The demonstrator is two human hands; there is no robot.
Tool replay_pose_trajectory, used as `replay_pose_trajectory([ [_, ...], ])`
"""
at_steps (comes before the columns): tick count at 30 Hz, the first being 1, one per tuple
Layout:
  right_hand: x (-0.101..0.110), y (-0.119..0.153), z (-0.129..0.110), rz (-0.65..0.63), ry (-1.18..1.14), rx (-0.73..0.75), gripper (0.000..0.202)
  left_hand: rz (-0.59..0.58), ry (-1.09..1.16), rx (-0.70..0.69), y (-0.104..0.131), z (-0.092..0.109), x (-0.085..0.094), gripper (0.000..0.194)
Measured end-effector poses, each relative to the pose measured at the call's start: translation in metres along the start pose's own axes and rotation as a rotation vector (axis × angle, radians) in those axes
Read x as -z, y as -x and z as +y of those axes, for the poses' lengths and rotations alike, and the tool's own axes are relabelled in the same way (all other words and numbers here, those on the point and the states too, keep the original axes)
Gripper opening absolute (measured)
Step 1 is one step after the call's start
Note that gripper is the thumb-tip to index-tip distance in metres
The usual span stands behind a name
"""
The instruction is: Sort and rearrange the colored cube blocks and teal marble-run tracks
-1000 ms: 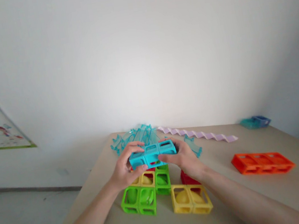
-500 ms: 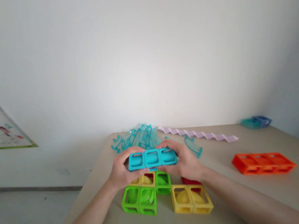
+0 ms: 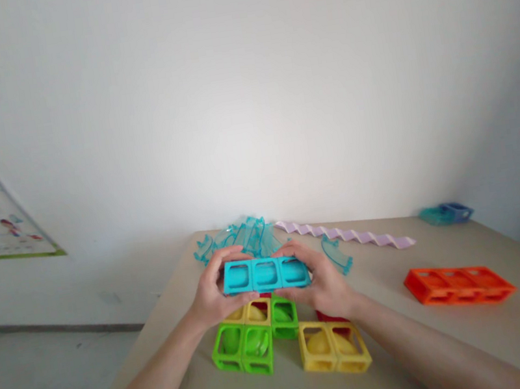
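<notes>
A light-blue row of three joined toy blocks (image 3: 266,274) is held up between my two hands. My left hand (image 3: 211,291) is closed on its left end, thumb below and fingers above. My right hand (image 3: 321,277) grips the right end in the same way. Below lie green blocks (image 3: 243,348) and a yellow pair of blocks (image 3: 333,345), each with rounded shapes inside. More yellow blocks (image 3: 257,311) and a red block (image 3: 332,316) are partly covered by my hands and the held row.
Clear teal plastic track pieces (image 3: 251,235) are heaped at the table's back left, with one curved piece (image 3: 337,254) apart. A lilac zigzag strip (image 3: 345,232) lies along the back. To the right are an orange block row (image 3: 458,285) and a dark-blue block (image 3: 458,211).
The light-blue row has tilted slightly, so more of its open face shows. Both hands keep their hold and have barely moved. The blocks on the table lie as before.
</notes>
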State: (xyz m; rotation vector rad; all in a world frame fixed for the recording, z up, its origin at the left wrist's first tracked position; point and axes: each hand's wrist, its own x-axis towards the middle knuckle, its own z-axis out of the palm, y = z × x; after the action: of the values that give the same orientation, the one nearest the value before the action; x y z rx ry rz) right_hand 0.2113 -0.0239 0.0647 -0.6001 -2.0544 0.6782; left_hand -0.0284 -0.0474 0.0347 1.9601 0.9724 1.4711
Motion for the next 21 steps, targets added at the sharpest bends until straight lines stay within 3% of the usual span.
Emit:
replay_pose_trajectory([
  [7,-0.001,0.003,0.003,0.008,-0.026,0.037,0.041,-0.004,-0.181,-0.023,-0.002,0.002,0.003,0.054],
  [16,-0.001,0.001,0.006,0.009,0.037,0.023,0.041,0.022,-0.251,-0.069,-0.002,-0.001,0.005,0.056],
  [21,-0.01,0.004,-0.013,0.066,0.396,0.129,0.047,0.032,-0.288,-0.081,-0.001,-0.004,0.003,0.054],
])
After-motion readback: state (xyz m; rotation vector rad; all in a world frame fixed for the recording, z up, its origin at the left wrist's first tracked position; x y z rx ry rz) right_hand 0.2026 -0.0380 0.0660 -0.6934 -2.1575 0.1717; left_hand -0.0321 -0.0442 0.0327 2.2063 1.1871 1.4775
